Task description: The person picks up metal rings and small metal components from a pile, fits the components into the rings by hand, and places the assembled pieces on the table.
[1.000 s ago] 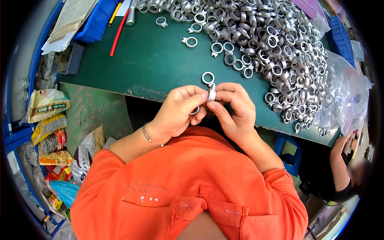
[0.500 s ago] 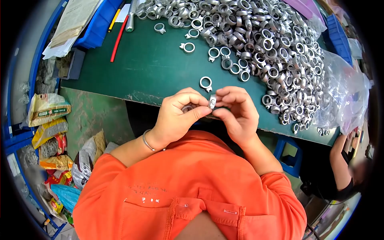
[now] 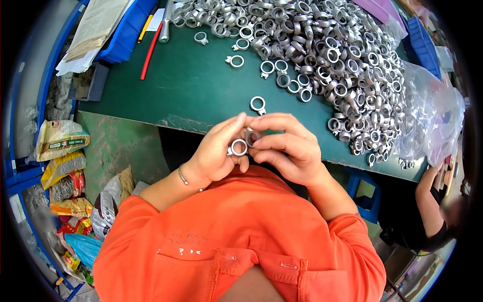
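Observation:
Two metal rings are between my hands at the table's near edge. One metal ring (image 3: 238,147) lies against the fingers of my left hand (image 3: 214,151), which is curled round it. My right hand (image 3: 292,148) pinches a second ring (image 3: 252,137) between thumb and fingers, close beside the first. A loose ring (image 3: 257,104) rests on the green table (image 3: 171,90) just beyond my fingertips. Farther off, a large heap of similar rings (image 3: 327,55) covers the right side of the table, with several stray ones at its left edge.
A red pen (image 3: 151,50), a yellow pen (image 3: 145,28) and a metal tool (image 3: 165,30) lie at the back left, near a blue bin (image 3: 128,38). Clear plastic bags (image 3: 427,116) border the heap. Another person's arm (image 3: 427,201) is at the far right.
My left hand has opened out somewhat, showing the ring in it. The ring pinched between both hands has turned from edge-on and sits lower left, in my right fingers.

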Available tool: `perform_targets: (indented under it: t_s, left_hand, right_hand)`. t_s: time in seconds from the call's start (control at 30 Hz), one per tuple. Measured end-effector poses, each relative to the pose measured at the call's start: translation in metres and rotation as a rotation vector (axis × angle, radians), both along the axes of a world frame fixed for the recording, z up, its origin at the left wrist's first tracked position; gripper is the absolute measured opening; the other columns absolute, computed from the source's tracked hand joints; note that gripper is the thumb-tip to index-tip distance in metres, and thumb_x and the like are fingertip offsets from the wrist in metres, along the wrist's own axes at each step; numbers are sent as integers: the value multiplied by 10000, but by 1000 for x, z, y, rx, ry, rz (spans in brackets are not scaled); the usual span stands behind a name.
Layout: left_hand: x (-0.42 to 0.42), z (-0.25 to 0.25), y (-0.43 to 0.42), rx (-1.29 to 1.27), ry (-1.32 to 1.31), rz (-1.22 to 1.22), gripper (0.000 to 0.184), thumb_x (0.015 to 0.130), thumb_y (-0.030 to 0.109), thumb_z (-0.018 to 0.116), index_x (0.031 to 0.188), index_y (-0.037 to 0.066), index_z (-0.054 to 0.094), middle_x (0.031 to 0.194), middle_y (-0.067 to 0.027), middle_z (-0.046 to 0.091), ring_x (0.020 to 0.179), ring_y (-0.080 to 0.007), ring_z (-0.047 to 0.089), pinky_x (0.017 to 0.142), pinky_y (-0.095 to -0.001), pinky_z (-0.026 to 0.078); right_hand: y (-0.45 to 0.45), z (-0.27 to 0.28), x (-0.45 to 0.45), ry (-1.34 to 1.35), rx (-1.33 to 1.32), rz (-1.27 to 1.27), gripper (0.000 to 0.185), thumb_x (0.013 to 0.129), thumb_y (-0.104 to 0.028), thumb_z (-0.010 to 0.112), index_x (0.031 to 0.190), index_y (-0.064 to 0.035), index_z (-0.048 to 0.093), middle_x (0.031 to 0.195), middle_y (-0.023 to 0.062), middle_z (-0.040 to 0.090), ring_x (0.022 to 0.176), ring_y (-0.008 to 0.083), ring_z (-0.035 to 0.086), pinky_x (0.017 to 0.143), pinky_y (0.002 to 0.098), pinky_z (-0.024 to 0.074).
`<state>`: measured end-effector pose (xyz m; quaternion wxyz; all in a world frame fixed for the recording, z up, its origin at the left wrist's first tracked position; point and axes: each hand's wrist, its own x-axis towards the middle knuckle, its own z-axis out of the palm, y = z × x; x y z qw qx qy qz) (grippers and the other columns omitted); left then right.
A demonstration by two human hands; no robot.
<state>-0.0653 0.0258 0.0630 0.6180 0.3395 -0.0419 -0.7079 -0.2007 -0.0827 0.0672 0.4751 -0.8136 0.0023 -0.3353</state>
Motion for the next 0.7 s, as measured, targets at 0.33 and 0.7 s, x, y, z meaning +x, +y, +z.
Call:
perform_targets:
  t_s: [0.33,0.7]
  left_hand:
    - [-3,-7,5,-16,-396,168,71,878,68,490,921,15,511,776,-75,567,564,-96,521,405,-181,376]
    - [-2,-6,2,-34,-390,57,96,881,96,532,889,0,538,709,-48,540,515,-60,475,377,-164,320]
  right_hand:
    - [-13,-18,10,285,188,-195,130,771,-22,625,893,-26,580,826,62,531,698,161,528,608,258,438]
    - [0,-20,-11,251,384,-33,169,829,-26,593,982,14,532,832,43,591,713,94,555,613,227,476]
